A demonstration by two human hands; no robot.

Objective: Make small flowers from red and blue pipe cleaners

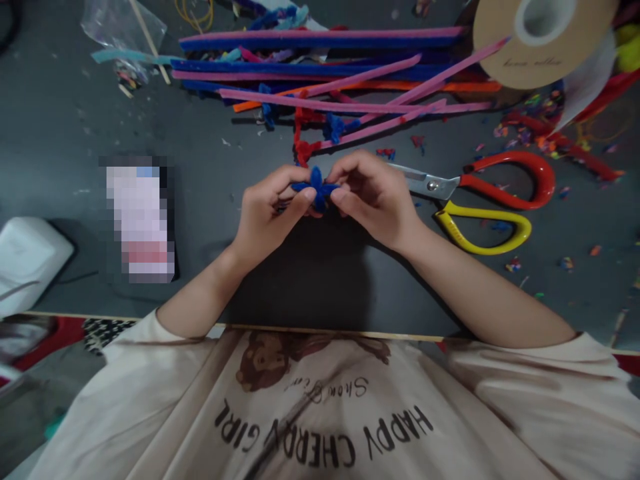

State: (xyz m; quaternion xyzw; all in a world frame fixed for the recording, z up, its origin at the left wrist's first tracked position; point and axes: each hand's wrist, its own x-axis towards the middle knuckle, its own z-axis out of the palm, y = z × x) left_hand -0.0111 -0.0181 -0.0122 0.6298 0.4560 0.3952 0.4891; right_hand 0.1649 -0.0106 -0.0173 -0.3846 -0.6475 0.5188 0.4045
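Between my hands is a small blue pipe-cleaner flower (317, 183) with looped petals. My left hand (275, 210) pinches its left side, thumb in front and fingers behind. On the other side, my right hand (373, 193) grips a petal tip between thumb and forefinger. Just beyond my fingers lies a twisted red pipe cleaner (300, 130); whether it joins the flower is hidden. Scissors (433, 185) with one red and one yellow handle rest to the right, their blade tips partly behind my right hand.
Pink, blue and orange pipe cleaners (320, 70) lie across the back of the dark table (210, 133). A cardboard spool (493, 40) is at the back right, near coloured scraps (540, 127). A blurred-out phone-like object (140, 220) and a white device (33, 260) sit on the left.
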